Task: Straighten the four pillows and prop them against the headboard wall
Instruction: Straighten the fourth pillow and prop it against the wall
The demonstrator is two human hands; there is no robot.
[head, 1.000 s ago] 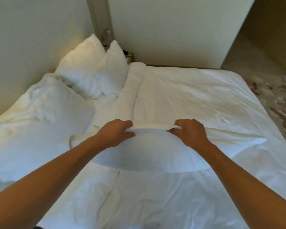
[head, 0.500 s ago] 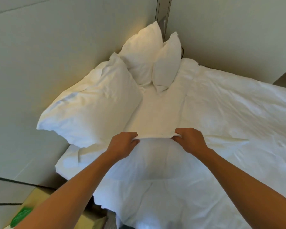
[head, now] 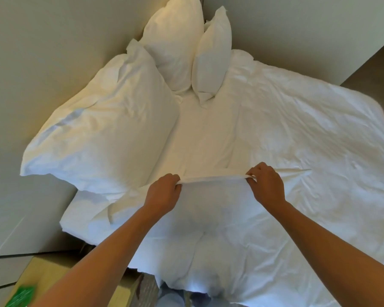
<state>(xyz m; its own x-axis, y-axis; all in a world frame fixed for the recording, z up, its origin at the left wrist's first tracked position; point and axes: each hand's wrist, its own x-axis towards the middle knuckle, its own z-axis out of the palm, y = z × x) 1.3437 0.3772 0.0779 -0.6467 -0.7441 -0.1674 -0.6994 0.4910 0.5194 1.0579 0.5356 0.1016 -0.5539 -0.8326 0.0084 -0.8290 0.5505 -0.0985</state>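
Both my hands hold the top edge of a white pillow [head: 213, 220] that hangs in front of me over the near part of the bed. My left hand [head: 163, 193] grips the edge at its left, my right hand [head: 267, 185] pinches it at its right, and the edge is stretched taut between them. A large white pillow [head: 102, 134] leans against the headboard wall [head: 42, 63] on the left. Two more white pillows stand in the far corner: one [head: 173, 41] against the wall, a narrower one [head: 211, 60] to its right.
A rumpled white duvet [head: 308, 129] covers the bed to the right. A bare strip of sheet [head: 204, 134] runs between the pillows and the duvet. A wooden bedside surface [head: 42, 275] with a green item [head: 20, 295] sits at lower left. Another wall [head: 297, 29] closes the far side.
The view has swung left towards the headboard wall and down. The held pillow's edge now stretches wider as my hands have moved apart. The leaning pillows fill more of the view.
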